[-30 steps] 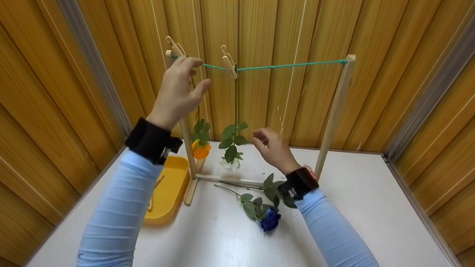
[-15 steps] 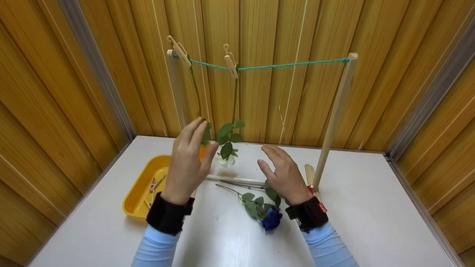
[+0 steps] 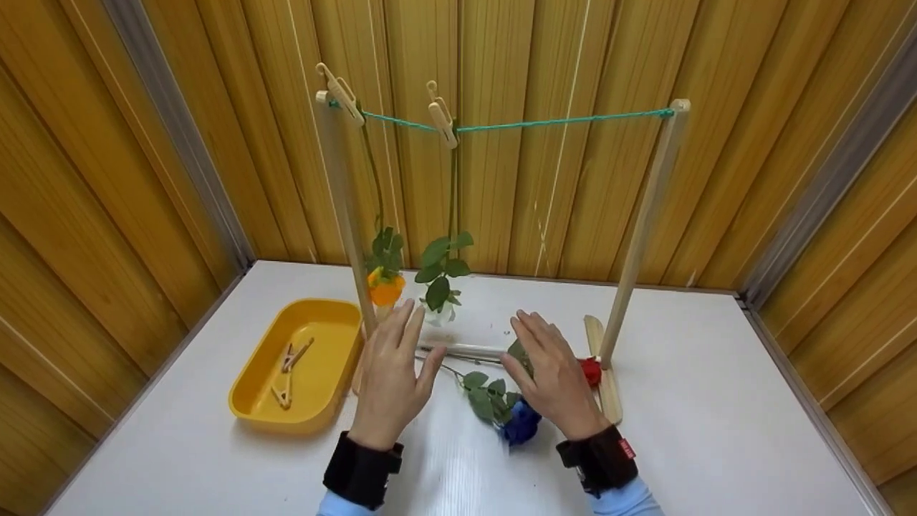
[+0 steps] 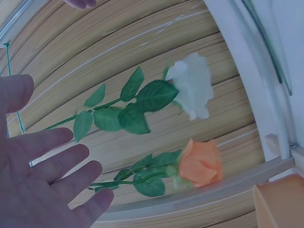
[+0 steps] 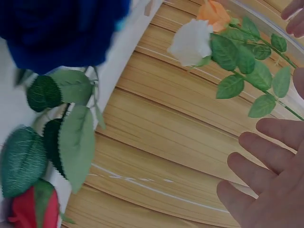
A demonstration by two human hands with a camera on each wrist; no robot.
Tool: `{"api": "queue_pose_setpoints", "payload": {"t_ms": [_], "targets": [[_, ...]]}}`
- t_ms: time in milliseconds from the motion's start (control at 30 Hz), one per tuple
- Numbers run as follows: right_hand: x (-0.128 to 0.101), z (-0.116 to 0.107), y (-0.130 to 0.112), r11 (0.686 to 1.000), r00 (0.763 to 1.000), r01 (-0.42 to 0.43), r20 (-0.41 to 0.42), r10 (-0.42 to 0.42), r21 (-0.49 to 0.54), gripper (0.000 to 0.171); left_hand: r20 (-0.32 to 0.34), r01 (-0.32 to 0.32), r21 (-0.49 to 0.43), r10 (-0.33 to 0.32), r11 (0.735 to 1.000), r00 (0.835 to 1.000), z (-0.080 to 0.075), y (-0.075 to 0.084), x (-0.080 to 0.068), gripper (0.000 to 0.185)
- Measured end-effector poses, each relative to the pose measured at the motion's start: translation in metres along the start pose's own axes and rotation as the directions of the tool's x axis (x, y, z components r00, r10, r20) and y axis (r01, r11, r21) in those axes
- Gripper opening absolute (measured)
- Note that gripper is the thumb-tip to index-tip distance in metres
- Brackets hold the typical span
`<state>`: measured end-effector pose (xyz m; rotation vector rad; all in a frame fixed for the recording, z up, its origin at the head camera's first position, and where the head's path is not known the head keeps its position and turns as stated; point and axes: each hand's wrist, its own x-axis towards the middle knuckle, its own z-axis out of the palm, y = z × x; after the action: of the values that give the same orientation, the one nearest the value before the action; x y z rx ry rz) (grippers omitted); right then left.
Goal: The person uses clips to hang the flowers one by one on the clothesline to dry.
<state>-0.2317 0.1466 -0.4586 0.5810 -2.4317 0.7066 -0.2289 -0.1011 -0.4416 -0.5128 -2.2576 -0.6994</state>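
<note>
My left hand (image 3: 390, 387) and right hand (image 3: 555, 380) hover low over the white table, fingers extended, holding nothing. Ahead of the left hand, an orange rose (image 3: 387, 288) hangs upside down from a clothespin (image 3: 344, 97) on a green string (image 3: 559, 122). Beside it a white rose (image 3: 434, 315) hangs by a second clothespin (image 3: 443, 125); fingertips partly cover its bloom in the head view. Below and between the hands lies a blue rose (image 3: 521, 423). A red rose (image 3: 590, 371) lies partly behind my right hand. The right wrist view shows the blue bloom close up.
A wooden frame with a left post (image 3: 344, 208) and right post (image 3: 641, 236) carries the string. Left of it stands a yellow tray (image 3: 247, 373) with clothespins (image 3: 284, 393) inside. Wood-panelled walls (image 3: 501, 57) enclose the table (image 3: 688, 430).
My left hand has come down from the upper left clothespin to table height, uncovering the orange rose and the tray. My right hand has lowered slightly, its fingers straighter. Both flowers still hang.
</note>
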Motion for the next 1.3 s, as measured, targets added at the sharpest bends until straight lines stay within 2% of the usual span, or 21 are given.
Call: {"api": "queue_pose_setpoints", "payload": {"t_ms": [167, 300, 600, 867, 1067, 1300], "targets": [[-0.013, 0.011, 0.002, 0.999, 0.999, -0.031, 0.008, 0.032, -0.009, 0.057, 0.054, 0.038, 0.057, -0.041, 0.998, 0.998, 0.009, -0.001, -0.017, 0.060], [-0.023, 0.018, 0.004, 0.998, 0.998, -0.060, 0.011, 0.060, 0.005, 0.057, 0.082, 0.053, 0.116, -0.062, 0.992, 0.995, 0.014, -0.001, -0.024, 0.061], [-0.033, 0.028, 0.007, 0.996, 0.995, -0.087, 0.048, 0.087, 0.002, 0.059, 0.176, 0.063, 0.151, -0.089, 0.987, 0.980, 0.024, 0.004, -0.029, 0.062], [-0.031, 0.036, 0.002, 0.999, 0.998, -0.043, 0.037, 0.043, 0.007, 0.059, 0.172, 0.044, 0.179, -0.075, 0.983, 0.982, 0.030, -0.003, -0.029, 0.059], [-0.030, 0.043, -0.006, 0.987, 0.995, -0.086, 0.060, 0.079, 0.135, 0.058, 0.189, 0.065, 0.199, -0.103, 0.978, 0.976, 0.027, -0.011, -0.028, 0.058], [-0.022, 0.047, -0.012, 0.921, 0.984, -0.162, 0.127, 0.124, 0.353, 0.057, 0.198, 0.053, 0.209, -0.096, 0.976, 0.976, 0.017, -0.016, -0.028, 0.051]]}}
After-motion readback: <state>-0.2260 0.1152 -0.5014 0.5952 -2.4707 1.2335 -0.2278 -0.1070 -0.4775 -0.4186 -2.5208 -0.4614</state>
